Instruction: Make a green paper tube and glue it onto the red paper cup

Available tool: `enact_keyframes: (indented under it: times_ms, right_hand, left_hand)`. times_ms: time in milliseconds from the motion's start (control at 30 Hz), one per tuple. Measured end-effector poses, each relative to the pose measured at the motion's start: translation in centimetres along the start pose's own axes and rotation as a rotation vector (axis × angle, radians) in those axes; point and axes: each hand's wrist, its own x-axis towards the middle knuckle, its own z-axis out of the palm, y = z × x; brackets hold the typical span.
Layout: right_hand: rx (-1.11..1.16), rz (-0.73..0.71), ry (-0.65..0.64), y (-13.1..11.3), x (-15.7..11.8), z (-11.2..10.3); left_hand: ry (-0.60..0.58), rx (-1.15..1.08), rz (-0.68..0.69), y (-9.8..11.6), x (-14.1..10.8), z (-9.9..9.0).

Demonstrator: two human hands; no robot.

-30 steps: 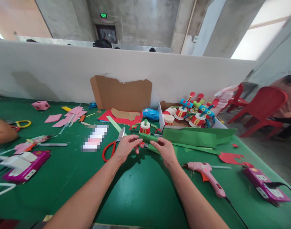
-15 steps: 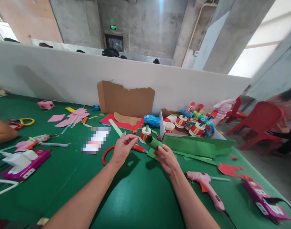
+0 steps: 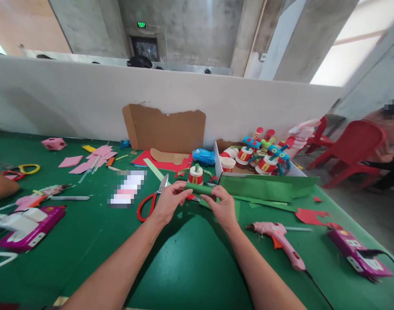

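Note:
A rolled green paper tube (image 3: 199,188) lies level between my two hands, above the green table. My left hand (image 3: 171,201) pinches its left end, and my right hand (image 3: 222,206) grips its right end. Just beyond the tube stands a red and white paper cup (image 3: 196,175) with folded green strips at its sides. Red-handled scissors (image 3: 147,206) rest beside my left hand, partly covered by it. Flat green paper (image 3: 258,189) lies to the right of my right hand.
At the right are a pink glue gun (image 3: 282,243) and a purple power strip (image 3: 360,254). A box (image 3: 218,162) of decorated cups stands behind. Another glue gun (image 3: 43,196), a second power strip (image 3: 38,230) and a person's arm (image 3: 1,185) are at the left.
My left hand has moved to the tube and taken its left end. The tube has turned from tilted, with its open end showing, to level. The view has shifted slightly.

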Motion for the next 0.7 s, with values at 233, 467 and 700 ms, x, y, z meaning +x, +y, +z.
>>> enact_keyframes:
  times_ms: [233, 467, 700]
  right_hand:
    - [0.108, 0.123, -0.011, 0.54, 0.03, 0.15]
    - [0.289, 0.307, -0.001, 0.24, -0.08, 0.41]
    - [0.375, 0.430, -0.081, -0.18, -0.20, 0.57]
  left_hand:
    - [0.098, 0.071, -0.034, 0.24, -0.26, 0.24]
    - [0.140, 0.115, -0.033, 0.35, -0.46, 0.61]
    - [0.175, 0.154, -0.046, 0.30, -0.52, 0.94]
